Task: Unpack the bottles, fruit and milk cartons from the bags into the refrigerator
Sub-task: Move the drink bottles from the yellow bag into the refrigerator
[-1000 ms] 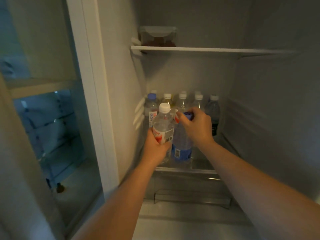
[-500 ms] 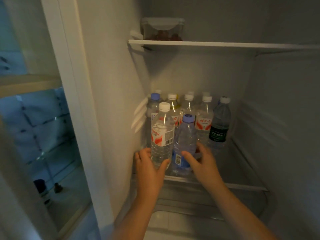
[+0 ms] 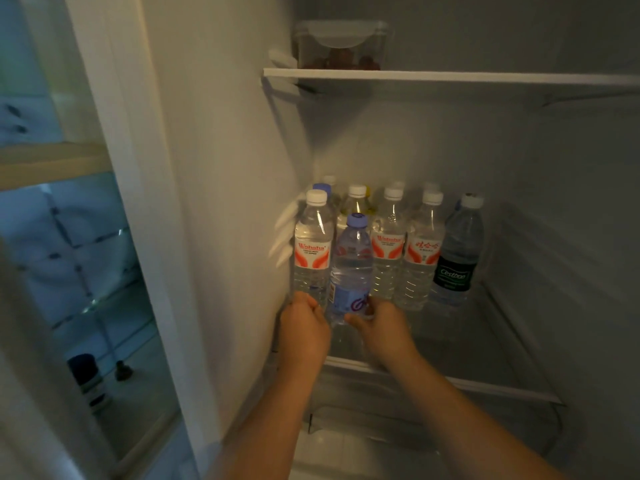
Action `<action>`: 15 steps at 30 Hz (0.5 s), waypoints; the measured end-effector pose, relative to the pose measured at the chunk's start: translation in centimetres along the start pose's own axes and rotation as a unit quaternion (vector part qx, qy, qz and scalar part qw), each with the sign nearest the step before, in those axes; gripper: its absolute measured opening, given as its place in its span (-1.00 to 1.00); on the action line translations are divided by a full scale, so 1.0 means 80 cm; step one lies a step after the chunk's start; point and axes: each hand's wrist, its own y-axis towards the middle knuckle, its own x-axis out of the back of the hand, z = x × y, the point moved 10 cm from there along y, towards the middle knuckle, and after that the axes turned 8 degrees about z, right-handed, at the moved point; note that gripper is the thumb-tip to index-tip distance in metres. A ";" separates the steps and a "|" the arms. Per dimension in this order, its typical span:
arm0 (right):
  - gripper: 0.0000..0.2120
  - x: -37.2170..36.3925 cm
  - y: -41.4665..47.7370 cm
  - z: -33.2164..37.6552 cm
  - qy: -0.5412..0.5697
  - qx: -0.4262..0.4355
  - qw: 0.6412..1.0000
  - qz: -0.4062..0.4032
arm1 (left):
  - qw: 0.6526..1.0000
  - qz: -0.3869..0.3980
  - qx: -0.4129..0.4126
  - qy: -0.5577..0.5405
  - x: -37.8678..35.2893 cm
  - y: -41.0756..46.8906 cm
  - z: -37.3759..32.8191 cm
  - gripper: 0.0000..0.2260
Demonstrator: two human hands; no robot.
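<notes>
Capped bottles (image 3: pixel 391 258) crowd just beyond both hands. The right hand (image 3: pixel 384 329) grips the blue-capped bottle (image 3: pixel 351 268) at its base, the bottle near upright with its cap up. The left hand (image 3: pixel 304 327) grips the upright red-labelled bottle (image 3: pixel 311 251) low, beside the fridge wall (image 3: pixel 221 202).

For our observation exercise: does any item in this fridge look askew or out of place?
Only the blue-capped bottle: it tilts, cap leaning right, in front of the row of bottles, its base gripped by the right hand. The left hand holds the base of the upright red-labelled Wahaha bottle. Nothing looks spilled or damaged.
</notes>
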 end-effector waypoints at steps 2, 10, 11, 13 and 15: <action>-0.69 0.001 -0.001 -0.003 -0.005 -0.002 1.000 -0.009 | 1.000 -0.004 -0.006 0.005 -0.001 -0.001 -0.001 -0.89; -0.44 0.021 -0.026 0.003 0.039 0.037 0.998 -0.045 | 0.990 -0.067 -0.115 -0.050 0.023 -0.035 -0.027 -0.85; -0.40 0.024 -0.038 0.005 0.013 0.067 0.995 -0.068 | 0.983 -0.084 -0.160 -0.044 0.028 -0.045 -0.036 -0.87; -0.38 0.023 -0.071 0.009 -0.078 0.115 0.983 -0.123 | 0.966 -0.109 -0.232 0.012 0.031 -0.064 -0.049 -0.93; -0.42 0.023 -0.106 0.013 -0.181 0.138 0.956 -0.188 | 0.960 -0.104 -0.246 0.082 0.024 -0.072 -0.050 -0.89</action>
